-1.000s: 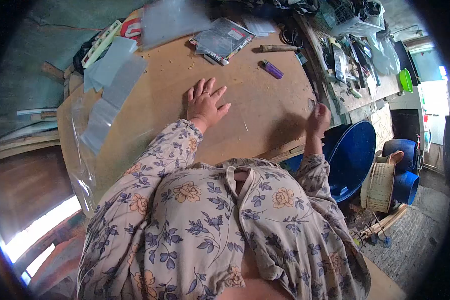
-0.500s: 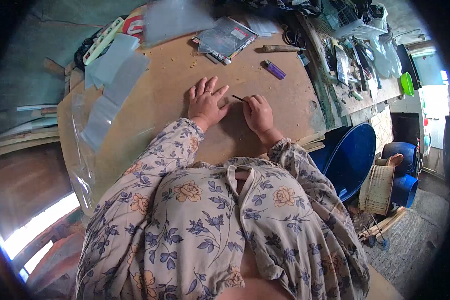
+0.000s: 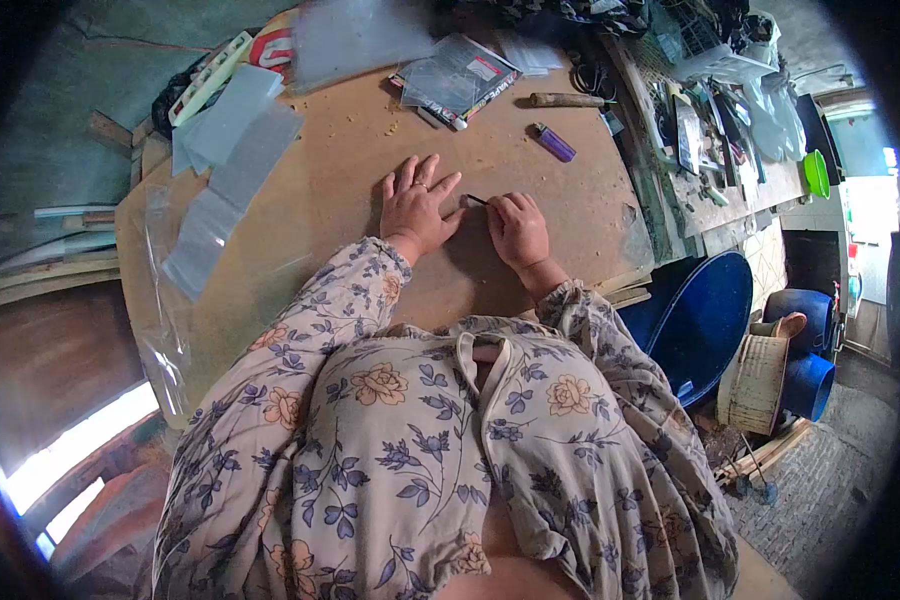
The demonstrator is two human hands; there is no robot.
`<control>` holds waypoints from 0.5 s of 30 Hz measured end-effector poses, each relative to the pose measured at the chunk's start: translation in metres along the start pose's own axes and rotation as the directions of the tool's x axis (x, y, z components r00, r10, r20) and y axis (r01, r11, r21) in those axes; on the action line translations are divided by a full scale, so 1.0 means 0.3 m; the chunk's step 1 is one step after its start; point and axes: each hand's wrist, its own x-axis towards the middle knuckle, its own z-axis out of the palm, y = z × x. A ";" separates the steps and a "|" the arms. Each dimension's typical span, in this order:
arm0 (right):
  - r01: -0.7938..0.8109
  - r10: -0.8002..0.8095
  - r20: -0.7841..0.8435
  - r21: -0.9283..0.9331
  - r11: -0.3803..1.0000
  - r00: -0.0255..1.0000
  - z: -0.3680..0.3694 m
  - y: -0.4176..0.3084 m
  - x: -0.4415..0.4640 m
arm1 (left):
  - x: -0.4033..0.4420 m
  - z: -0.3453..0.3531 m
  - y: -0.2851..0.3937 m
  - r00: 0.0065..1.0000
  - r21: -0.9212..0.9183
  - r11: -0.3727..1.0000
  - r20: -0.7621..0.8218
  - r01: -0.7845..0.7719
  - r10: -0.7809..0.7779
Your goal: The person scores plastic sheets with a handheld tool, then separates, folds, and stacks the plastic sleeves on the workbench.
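Observation:
My left hand [image 3: 420,210] lies flat on the brown tabletop [image 3: 330,230] with its fingers spread and a ring on one finger. Just to its right, my right hand [image 3: 518,228] is closed around a thin dark stick-like tool [image 3: 477,200]. The tool's tip points left, close to my left thumb; its exact kind is too small to tell. Beyond my right hand lies a purple lighter [image 3: 554,142], and behind that a wooden-handled tool [image 3: 567,100]. Small yellowish crumbs are scattered around both hands.
Clear plastic sheets [image 3: 210,235] are spread along the left side. At the back is a printed packet [image 3: 457,82] under clear film. A cluttered side bench [image 3: 745,195] stands on the right, with a blue barrel [image 3: 705,320] below it. A green bowl [image 3: 816,174] sits at its far end.
The whole view has shifted slightly. The dark tool's tip sits marginally lower, tilted a little differently in my right hand. My left hand keeps its place on the tabletop.

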 end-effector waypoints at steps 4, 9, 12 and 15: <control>-0.003 0.004 -0.011 0.005 1.000 1.000 0.004 0.006 -0.002 | 0.000 0.005 -0.004 1.000 -0.006 1.000 -0.007 -0.001 0.001; 0.006 -0.006 -0.003 -0.003 1.000 1.000 0.000 0.001 0.000 | 0.001 0.011 -0.003 1.000 0.001 1.000 -0.010 0.005 -0.005; -0.001 0.001 0.002 -0.005 1.000 1.000 0.000 -0.002 0.001 | 0.001 0.012 -0.006 1.000 -0.004 1.000 -0.012 0.002 -0.002; -0.016 0.016 0.004 -0.016 1.000 1.000 -0.003 -0.008 0.002 | 0.001 0.009 -0.002 1.000 -0.014 1.000 -0.013 0.004 -0.004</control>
